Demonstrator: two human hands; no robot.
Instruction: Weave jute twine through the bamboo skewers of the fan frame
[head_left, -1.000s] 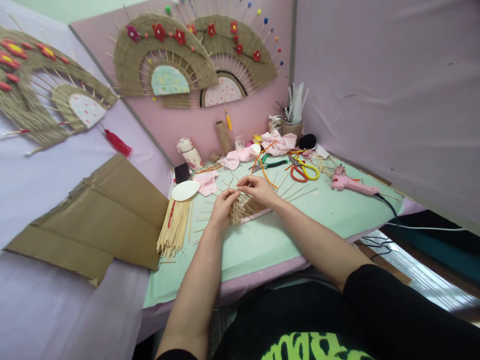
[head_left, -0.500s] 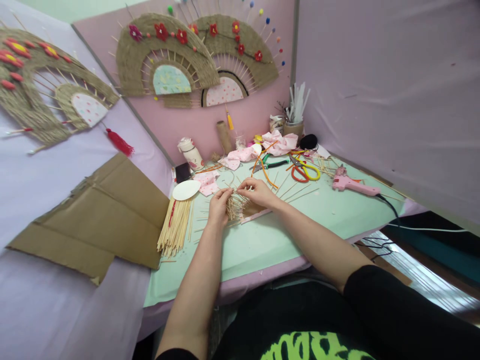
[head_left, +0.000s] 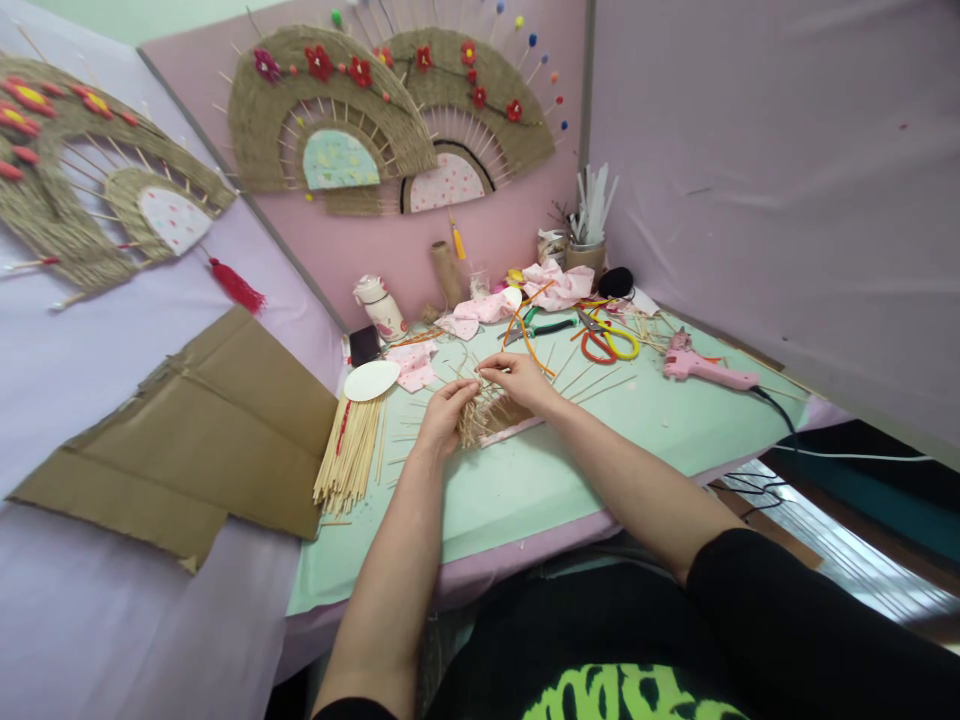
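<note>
On the mint-green table lies a half-round cardboard piece with a pink fabric edge, and thin wooden sticks fan out from it. A loose bundle of tan twine rests on its left part. My left hand is closed at the twine, its fingertips pinching near a stick. Just to its right, my right hand pinches the twine too, thumb against fingers, above the cardboard. The fingertips of both hands nearly meet. Exactly which strand each holds is too small to make out.
A bundle of wooden sticks lies left, under a white oval. Farther back are green-handled pruners, scissors, a pink glue gun and a bottle. Folded cardboard leans at left; woven fans hang behind.
My left hand has shifted slightly right and turned at the twine, uncovering more of the bundle. My right hand stays pinched, moved only a little. The camera view has shifted slightly.
</note>
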